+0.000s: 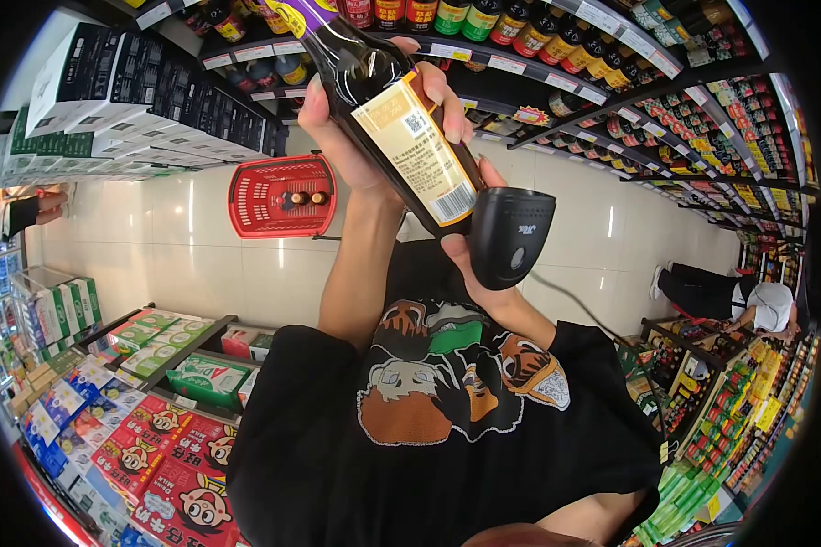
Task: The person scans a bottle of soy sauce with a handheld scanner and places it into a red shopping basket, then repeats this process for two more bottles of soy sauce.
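My left hand is wrapped around a dark glass bottle of soy sauce, thumb on one side and fingers on the other. The bottle is tilted, its neck toward the upper left, with a purple and yellow band there. A cream back label with a QR code and a barcode faces up toward me. My right hand grips a black handheld barcode scanner, its cable trailing off to the lower right. The scanner overlaps the bottle's lower end, close to the barcode, and hides part of my right fingers.
A red shopping basket with bottles in it stands on the tiled floor. Ahead are shelves of sauce bottles. Stacked cartons rise at the left, red milk boxes at the lower left. One person is at the right, another far left.
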### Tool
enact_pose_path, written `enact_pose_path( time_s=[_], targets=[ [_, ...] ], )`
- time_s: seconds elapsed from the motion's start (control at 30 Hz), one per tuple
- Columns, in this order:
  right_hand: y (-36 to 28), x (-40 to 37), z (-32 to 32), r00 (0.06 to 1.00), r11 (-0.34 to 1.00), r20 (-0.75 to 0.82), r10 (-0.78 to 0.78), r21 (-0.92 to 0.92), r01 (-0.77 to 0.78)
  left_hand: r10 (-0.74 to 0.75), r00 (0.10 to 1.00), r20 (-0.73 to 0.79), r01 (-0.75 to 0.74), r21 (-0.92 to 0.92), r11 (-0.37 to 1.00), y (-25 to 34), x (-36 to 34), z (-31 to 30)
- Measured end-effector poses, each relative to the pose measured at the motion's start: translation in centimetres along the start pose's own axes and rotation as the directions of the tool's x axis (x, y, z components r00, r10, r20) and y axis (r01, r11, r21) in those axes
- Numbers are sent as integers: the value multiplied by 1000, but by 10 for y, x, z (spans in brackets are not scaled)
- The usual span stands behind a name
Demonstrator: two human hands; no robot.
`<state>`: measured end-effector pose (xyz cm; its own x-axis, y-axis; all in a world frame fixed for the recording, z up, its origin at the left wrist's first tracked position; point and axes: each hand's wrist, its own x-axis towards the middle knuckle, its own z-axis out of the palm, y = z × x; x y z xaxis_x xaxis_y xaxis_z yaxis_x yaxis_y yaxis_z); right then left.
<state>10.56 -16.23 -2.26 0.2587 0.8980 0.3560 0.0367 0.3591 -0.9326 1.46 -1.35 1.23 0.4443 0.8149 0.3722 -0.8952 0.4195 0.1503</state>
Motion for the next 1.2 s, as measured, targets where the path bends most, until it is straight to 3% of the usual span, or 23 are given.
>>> enact_pose_path(
  time_s=[0.03, 0.07, 0.13, 0.17, 0.23, 0.27, 0.33, 0.37, 0.4, 0.47, 0.5, 0.53, 0.6, 0.63, 0.73, 0.8, 0.87, 1.07, 1.2],
  targets=[
    [-1, -2, -5, 999, 990, 36, 11, -142, -6, 0, 1000, 0, 0, 0, 1000, 0, 0, 0],
    [-4, -3, -3, 999, 990, 36, 11, -142, -6, -1, 1000, 3, 1, 5, 1000, -1, 0, 1],
    [-16, 0, 3, 984, 981, -35, 177, 91, -173, -2, 1000, 5, 1, 11, 1000, -1, 0, 4],
    [-15, 0, 2, 984, 981, -34, 177, 91, -173, 0, 1000, -20, 0, 28, 1000, -1, 0, 7],
    [-11, 1, -2, 994, 987, -23, 105, -118, -107, 26, 997, -72, -19, 99, 995, -3, 0, 8],
    [-9, 2, -2, 994, 987, -23, 104, -118, -106, 26, 997, -71, -18, 99, 995, -2, 1, 9],
    [-4, 5, -3, 998, 956, -29, -60, -288, 49, 66, 971, -230, 69, 532, 844, 1, 3, 12],
    [2, 5, -2, 995, 967, -69, -72, -251, 53, 107, 943, -316, 118, 616, 779, 0, 3, 5],
    [3, 9, -3, 995, 967, -66, -68, -250, 50, 219, 922, -318, 63, 684, 726, -2, 2, -10],
    [4, 16, -7, 973, 919, 8, -231, -326, 221, 530, 795, -295, 31, 892, 451, -5, 0, -31],
    [2, 15, -5, 977, 926, -28, -213, -326, 192, 439, 865, -243, 17, 889, 457, 3, -1, -16],
    [1, 12, -5, 978, 927, -29, -206, -327, 185, 438, 863, -250, 24, 888, 460, 3, -1, -3],
    [1, 9, -11, 976, 862, 50, -211, -461, 210, 271, 828, -491, 110, 617, 779, 1, 0, 14],
    [-2, 9, -14, 971, 818, 77, -226, -525, 232, 197, 850, -488, 118, 541, 833, 3, -2, 10],
    [-3, 10, -23, 961, 771, 142, -239, -573, 277, 200, 815, -543, 69, 435, 898, 0, -4, 14],
    [-2, 11, -24, 955, 770, 165, -245, -566, 296, 200, 819, -538, 67, 436, 897, -1, -5, 15],
    [-5, 10, -21, 980, 911, 74, -183, -361, 197, 174, 824, -539, 90, 428, 899, -3, -7, 16],
    [-9, 8, -41, 981, 940, 55, -188, -280, 195, 292, 846, -446, 61, 625, 778, -19, -12, 34],
    [-23, 3, -62, 985, 945, 125, -115, -293, 148, 312, 829, -464, 12, 573, 819, -23, -24, 44]
  ],
)
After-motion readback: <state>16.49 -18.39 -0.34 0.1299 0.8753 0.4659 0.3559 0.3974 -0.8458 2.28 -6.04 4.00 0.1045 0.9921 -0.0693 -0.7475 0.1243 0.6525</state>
